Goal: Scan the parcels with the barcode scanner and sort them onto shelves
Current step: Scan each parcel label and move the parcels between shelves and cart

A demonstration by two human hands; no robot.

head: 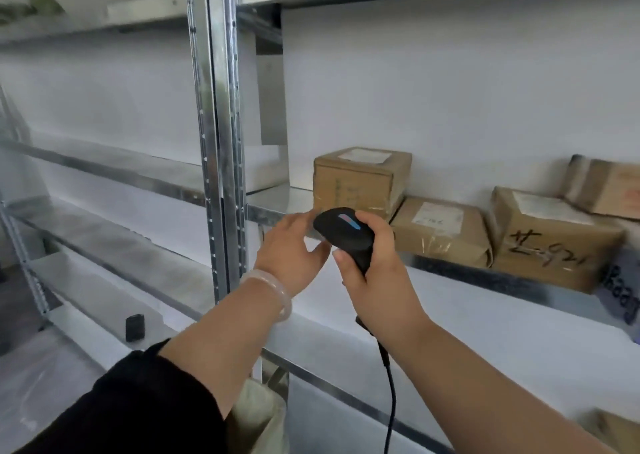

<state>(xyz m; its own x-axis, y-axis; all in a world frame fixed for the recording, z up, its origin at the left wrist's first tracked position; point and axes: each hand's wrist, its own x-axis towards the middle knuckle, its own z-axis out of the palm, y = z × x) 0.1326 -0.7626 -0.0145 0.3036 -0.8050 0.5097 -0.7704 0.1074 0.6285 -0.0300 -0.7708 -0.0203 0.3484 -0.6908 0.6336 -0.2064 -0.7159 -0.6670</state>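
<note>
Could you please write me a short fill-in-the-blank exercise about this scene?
1. The right hand grips a black ___.
2. The bracelet is on the ___ wrist.
3. The scribbled-on parcel is ___ in colour.
Missing words: scanner; left; brown.

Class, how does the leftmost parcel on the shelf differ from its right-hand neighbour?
The leftmost parcel stands taller and boxier; its neighbour lies lower and flatter. The leftmost parcel sits further back; the neighbour sits nearer the shelf edge. Both are taped brown cardboard with white top labels.
</note>
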